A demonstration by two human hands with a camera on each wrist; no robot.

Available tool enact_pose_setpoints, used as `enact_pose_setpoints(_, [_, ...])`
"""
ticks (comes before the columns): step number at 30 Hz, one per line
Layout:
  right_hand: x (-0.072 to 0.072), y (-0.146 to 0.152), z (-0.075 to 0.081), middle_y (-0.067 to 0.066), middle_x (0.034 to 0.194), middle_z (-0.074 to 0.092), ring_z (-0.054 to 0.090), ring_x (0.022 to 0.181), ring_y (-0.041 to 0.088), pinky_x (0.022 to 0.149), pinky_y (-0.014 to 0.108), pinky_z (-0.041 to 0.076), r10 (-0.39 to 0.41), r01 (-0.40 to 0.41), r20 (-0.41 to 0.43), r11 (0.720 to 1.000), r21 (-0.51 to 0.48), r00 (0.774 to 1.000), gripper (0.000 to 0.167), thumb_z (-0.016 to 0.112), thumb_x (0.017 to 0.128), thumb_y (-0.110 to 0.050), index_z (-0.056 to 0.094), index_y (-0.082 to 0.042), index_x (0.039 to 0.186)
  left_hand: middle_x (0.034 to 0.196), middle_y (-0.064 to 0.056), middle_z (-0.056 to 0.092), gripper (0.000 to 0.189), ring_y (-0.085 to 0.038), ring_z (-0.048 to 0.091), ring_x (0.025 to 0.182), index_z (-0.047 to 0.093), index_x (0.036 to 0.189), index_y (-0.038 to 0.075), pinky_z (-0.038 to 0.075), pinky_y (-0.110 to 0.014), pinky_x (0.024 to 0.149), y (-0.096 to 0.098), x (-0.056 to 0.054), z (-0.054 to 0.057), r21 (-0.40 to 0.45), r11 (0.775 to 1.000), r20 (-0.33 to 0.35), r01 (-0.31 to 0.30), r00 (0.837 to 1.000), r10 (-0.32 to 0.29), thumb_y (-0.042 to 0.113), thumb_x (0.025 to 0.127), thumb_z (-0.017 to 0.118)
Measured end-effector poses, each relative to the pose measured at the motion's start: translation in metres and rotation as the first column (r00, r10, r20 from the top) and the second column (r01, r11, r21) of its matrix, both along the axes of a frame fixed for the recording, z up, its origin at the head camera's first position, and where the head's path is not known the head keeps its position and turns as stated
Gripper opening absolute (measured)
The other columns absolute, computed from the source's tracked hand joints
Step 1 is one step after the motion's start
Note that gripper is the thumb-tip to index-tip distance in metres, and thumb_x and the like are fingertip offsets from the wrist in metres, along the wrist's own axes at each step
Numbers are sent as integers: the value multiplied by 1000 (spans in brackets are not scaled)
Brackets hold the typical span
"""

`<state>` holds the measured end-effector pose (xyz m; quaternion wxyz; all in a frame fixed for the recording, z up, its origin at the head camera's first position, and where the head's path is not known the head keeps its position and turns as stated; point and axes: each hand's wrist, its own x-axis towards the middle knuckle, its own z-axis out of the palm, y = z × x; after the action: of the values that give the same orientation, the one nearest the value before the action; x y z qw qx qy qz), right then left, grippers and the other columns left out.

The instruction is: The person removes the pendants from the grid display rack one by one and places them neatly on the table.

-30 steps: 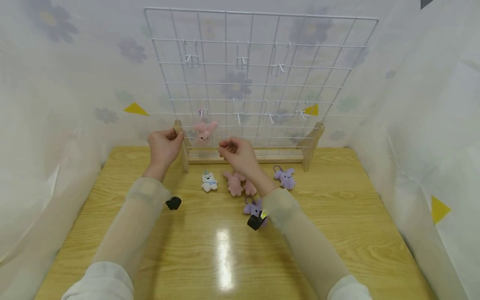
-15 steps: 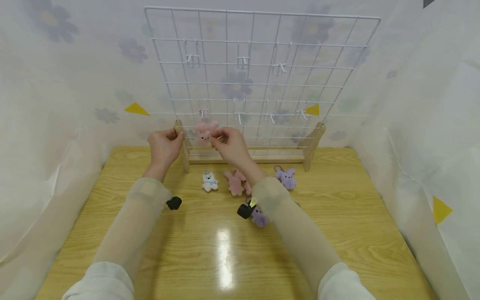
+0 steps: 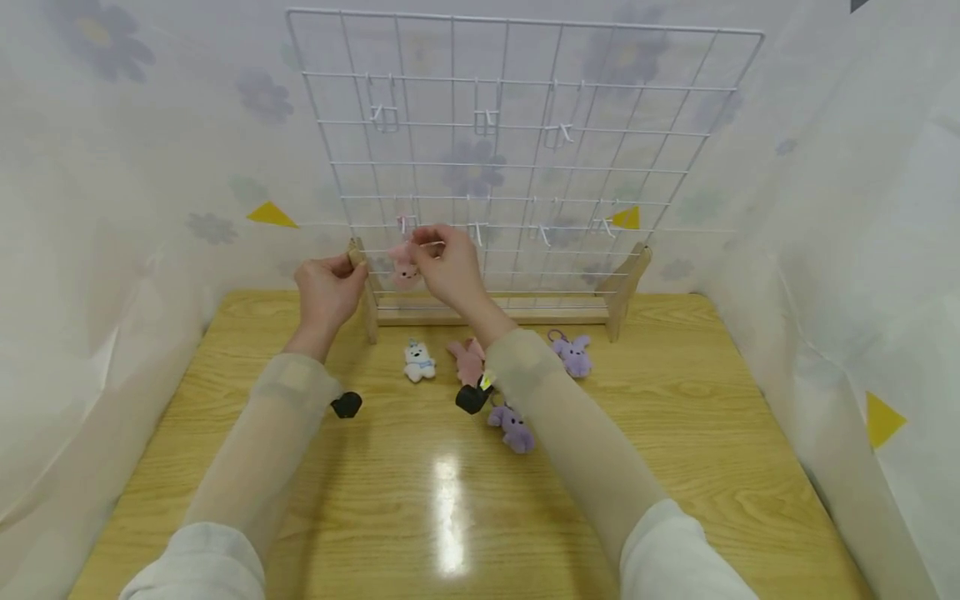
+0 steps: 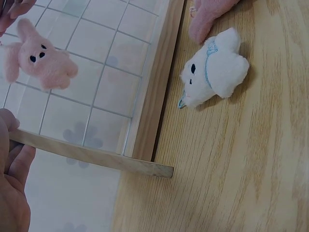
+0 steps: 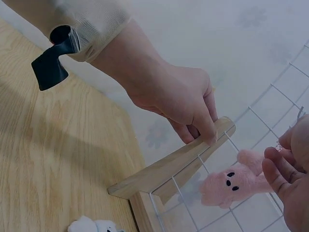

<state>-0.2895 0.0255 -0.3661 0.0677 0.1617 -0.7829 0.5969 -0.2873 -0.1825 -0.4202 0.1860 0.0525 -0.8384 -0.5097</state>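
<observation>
My left hand (image 3: 328, 293) grips the top of the wooden upright (image 5: 164, 164) at the rack's left end. A pink rabbit plush keychain (image 3: 403, 273) hangs from the lower-left hook of the white wire grid (image 3: 510, 171). At its upper end, my right hand (image 3: 454, 268) has thumb and fingers bent together by the ears and the thin pink chain, seemingly pinching there. The right wrist view shows these fingertips (image 5: 274, 174) close against the rabbit. Part of one ear is covered by the hand in the head view.
On the wooden table (image 3: 300, 500) lie a white bear plush (image 3: 418, 362), another pink plush (image 3: 468, 360) partly hidden by the right wrist camera, and two purple rabbit plushes, one nearer (image 3: 513, 429) and one farther right (image 3: 573, 356). Several white hooks (image 3: 486, 118) stick out from the grid.
My right hand has moved left and up, from beside the hanging pink rabbit to its ears and chain. The left hand has kept its hold on the upright.
</observation>
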Motion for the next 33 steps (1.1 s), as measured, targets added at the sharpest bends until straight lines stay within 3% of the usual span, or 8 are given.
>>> enact_pose_setpoints(13, [-12, -12, 8, 13, 99, 73, 69, 80, 17, 66, 24, 58, -45, 44, -25, 999, -28, 999, 12, 70, 102, -5, 74, 4, 109, 108, -20, 78, 29, -23, 75, 95, 77, 122, -1, 54, -15, 69, 2, 0, 2, 10, 1000, 23, 4, 1000, -4, 17, 100, 71])
enact_pose_setpoints(20, [-10, -12, 12, 11, 90, 70, 68, 74, 19, 64, 26, 57, -54, 52, -25, 997, -60, 998, 11, 67, 105, -6, 73, 3, 106, 108, -20, 78, 29, -23, 75, 96, 77, 122, -1, 55, -16, 69, 1, 0, 1, 9, 1000, 30, -1, 1000, 1, 18, 100, 72])
enact_pose_setpoints(33, [-5, -10, 23, 11, 90, 68, 66, 75, 18, 66, 25, 56, -27, 23, -35, 993, -112, 999, 10, 67, 105, -6, 71, 3, 106, 104, -21, 78, 29, -25, 76, 92, 77, 120, -3, 54, -14, 66, -1, -1, 0, 3, 1000, -13, 0, 1000, 0, 16, 99, 72])
